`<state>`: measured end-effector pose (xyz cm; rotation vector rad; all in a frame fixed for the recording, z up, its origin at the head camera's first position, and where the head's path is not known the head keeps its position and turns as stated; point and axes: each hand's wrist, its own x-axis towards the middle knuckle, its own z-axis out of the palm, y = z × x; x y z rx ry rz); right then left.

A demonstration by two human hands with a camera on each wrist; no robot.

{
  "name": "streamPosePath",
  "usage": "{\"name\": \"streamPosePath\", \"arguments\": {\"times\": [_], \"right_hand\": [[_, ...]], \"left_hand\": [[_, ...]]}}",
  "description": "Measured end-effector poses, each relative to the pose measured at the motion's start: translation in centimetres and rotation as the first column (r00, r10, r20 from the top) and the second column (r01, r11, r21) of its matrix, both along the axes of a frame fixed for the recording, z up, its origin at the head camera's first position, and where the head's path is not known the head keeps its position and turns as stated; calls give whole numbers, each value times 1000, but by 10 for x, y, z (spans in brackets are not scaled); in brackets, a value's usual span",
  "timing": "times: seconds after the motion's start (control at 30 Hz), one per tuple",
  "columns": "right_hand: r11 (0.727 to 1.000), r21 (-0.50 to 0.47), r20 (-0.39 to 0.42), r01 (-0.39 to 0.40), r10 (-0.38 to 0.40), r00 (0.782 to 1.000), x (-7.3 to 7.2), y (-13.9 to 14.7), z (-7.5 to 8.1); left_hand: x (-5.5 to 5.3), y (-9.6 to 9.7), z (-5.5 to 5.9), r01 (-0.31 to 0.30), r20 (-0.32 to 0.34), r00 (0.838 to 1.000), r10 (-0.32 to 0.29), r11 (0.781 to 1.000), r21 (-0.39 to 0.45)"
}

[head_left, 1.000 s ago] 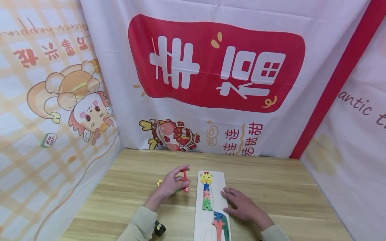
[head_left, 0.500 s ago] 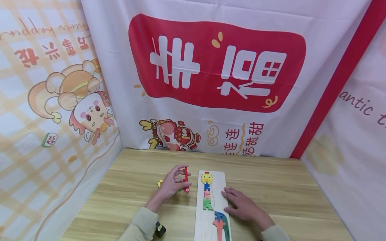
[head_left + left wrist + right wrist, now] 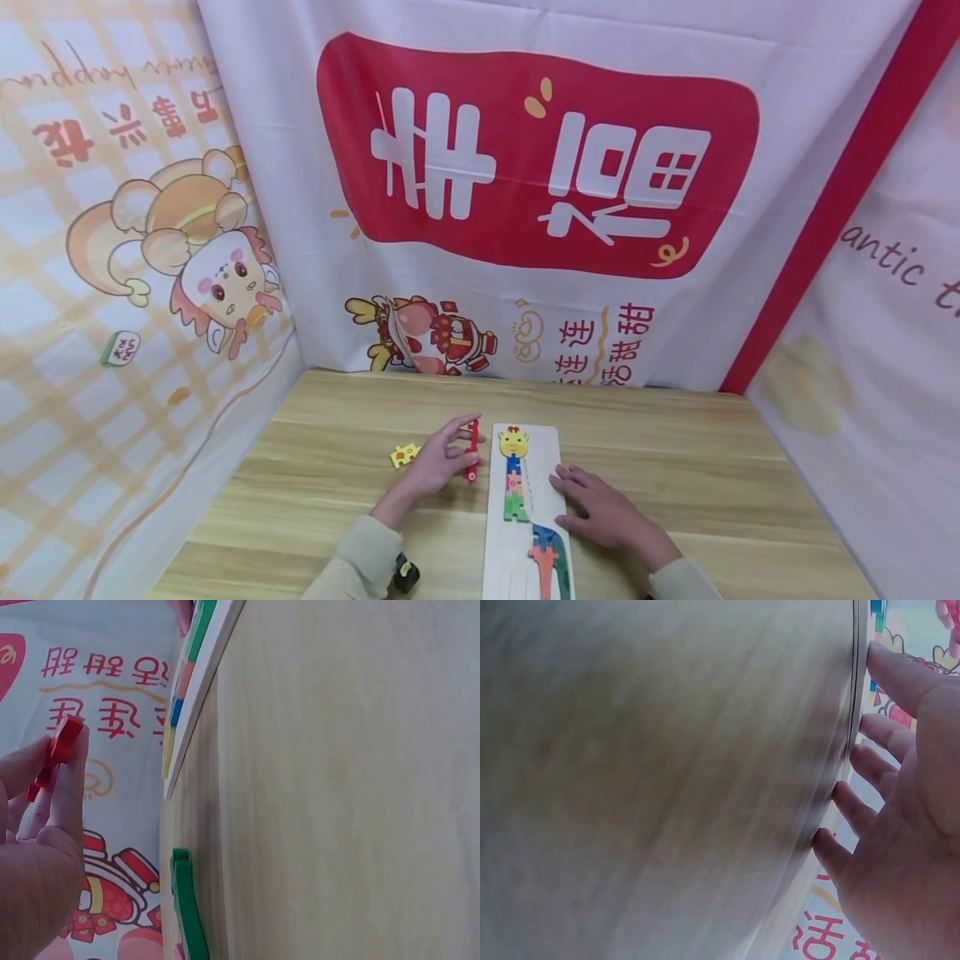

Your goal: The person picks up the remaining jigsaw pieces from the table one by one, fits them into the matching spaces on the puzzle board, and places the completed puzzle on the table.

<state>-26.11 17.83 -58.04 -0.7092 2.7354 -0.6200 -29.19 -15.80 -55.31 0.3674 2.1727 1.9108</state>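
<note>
My left hand (image 3: 438, 460) pinches a thin red puzzle piece (image 3: 472, 452) between thumb and fingers, on edge, just left of the giraffe puzzle board (image 3: 497, 533). In the left wrist view this red piece (image 3: 64, 742) is raised off the table. On the board, a yellow giraffe head (image 3: 513, 442) tops a column of blue, pink and green neck pieces (image 3: 514, 506). Lower down sit blue, orange and dark green pieces (image 3: 558, 567), with bare recesses beside them. The right hand (image 3: 603, 510) rests along the board's right side, fingers spread and fingertips at its edge.
A yellow puzzle piece (image 3: 404, 455) lies on the wooden table (image 3: 675, 442) behind the left hand. The left wrist view shows a green piece (image 3: 189, 907) on the table. A black object (image 3: 406, 573) is by the left sleeve. Printed cloths (image 3: 517, 325) hang around the table.
My left hand has moved slightly right towards the board with the red puzzle piece, now turned nearly edge-on. More of the yellow piece shows behind it. The right hand has stayed put.
</note>
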Motion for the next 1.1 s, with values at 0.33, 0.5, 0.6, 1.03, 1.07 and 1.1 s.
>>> {"name": "streamPosePath", "arguments": {"times": [0.33,0.5,0.6,1.03,1.07,1.1], "right_hand": [[1000,-5,-2,-9,9,1000,-1,-1,0],[1000,2,-3,-1,1,1000,-1,0,-1],[1000,3,-3,2,-2,1000,-2,0,-2],[1000,-3,-7,-4,4,1000,0,-1,1],[1000,-3,-8,-5,4,1000,0,-1,1],[1000,-4,-8,-5,5,1000,0,-1,2]], "left_hand": [[2,23,-3,-31,5,999,32,996,-79],[3,39,-3,-29,28,999,31,997,-74],[3,49,-4,-24,57,998,27,998,-59],[1,75,-7,16,40,999,-12,993,-114],[2,77,-6,19,31,999,-15,992,-121],[2,78,-6,20,22,1000,-17,991,-134]]}}
